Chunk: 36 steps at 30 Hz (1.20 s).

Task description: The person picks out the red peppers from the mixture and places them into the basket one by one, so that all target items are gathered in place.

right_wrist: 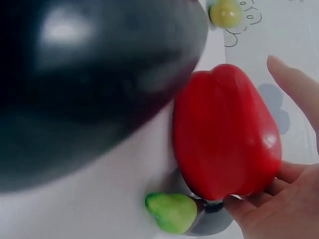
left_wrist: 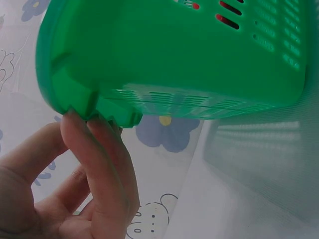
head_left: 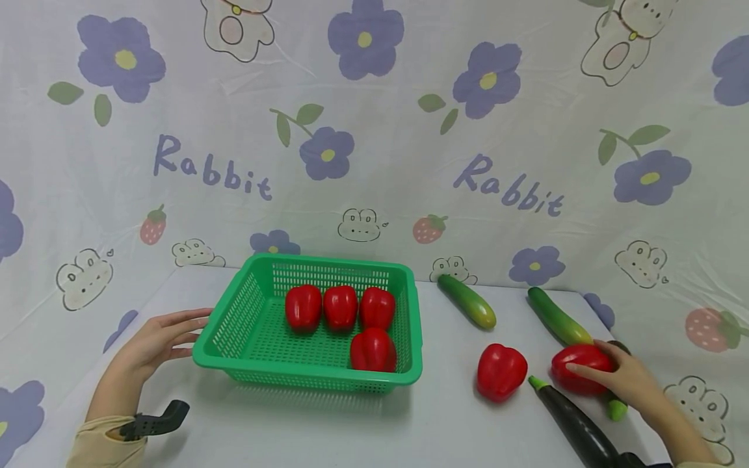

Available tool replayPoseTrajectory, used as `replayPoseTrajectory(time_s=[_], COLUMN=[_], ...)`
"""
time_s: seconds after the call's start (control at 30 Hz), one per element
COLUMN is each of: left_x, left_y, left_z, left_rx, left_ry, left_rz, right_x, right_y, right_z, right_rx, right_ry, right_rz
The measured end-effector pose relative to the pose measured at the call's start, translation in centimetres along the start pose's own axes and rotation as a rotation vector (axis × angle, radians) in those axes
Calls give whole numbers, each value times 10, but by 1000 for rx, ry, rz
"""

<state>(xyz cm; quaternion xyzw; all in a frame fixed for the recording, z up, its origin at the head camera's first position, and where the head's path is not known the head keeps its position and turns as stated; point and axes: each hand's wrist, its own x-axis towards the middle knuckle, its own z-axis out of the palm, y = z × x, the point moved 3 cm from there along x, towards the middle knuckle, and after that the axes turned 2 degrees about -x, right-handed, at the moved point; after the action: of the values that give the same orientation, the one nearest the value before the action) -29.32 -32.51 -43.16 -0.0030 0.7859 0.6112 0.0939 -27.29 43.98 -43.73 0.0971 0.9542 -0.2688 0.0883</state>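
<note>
At the left end of a green plastic basket, my left hand has extended fingers, with fingertips touching the rim. Inside the basket lie several red bell peppers. On the right, my right hand is around another red bell pepper. Its fingers touch the pepper's lower side, while the thumb stands apart from it in the right wrist view. Partly hidden behind this pepper is an eggplant with a green stem end. A larger dark eggplant lies left of the hand.
A loose red bell pepper lies between the basket and the large eggplant. Two green cucumbers, a left one and a right one, lie farther back. Behind the white tabletop hangs a printed cloth.
</note>
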Motion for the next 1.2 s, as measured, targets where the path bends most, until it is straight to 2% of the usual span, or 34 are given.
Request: replayPoseTrajectory(time_s=[0.33,1.2], left_x=[-1,0], left_y=[1,0], left_z=[0,0], left_rx=[18,21], left_ry=[6,11], left_rz=[4,-3], right_x=[4,3], right_y=[-2,1], right_z=[5,7], right_rx=[33,27], right_ry=[19,22], right_rz=[21,-15])
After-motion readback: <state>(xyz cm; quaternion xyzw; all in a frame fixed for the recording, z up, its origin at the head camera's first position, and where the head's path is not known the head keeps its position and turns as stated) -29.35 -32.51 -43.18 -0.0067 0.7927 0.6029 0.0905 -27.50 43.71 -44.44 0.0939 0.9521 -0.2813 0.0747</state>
